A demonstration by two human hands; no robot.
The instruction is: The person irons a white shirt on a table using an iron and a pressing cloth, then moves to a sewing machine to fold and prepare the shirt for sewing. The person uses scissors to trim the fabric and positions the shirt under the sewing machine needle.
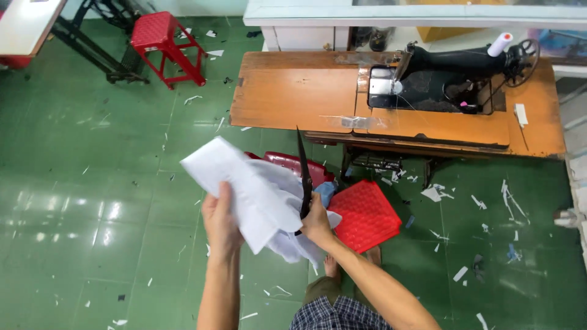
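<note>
My left hand grips a bundle of white fabric from below, thumb pressed on its face, holding it up in front of me. My right hand is closed on the handles of long black scissors, whose blades point up and away, just right of the fabric. More white cloth hangs down between my two hands. Below, my bare foot and checked shorts show over the green floor.
A wooden sewing table carries a black sewing machine with a white thread spool. A red plastic stool stands by my right hand, a dark red seat behind the fabric, another red stool far left. Fabric scraps litter the green tile floor.
</note>
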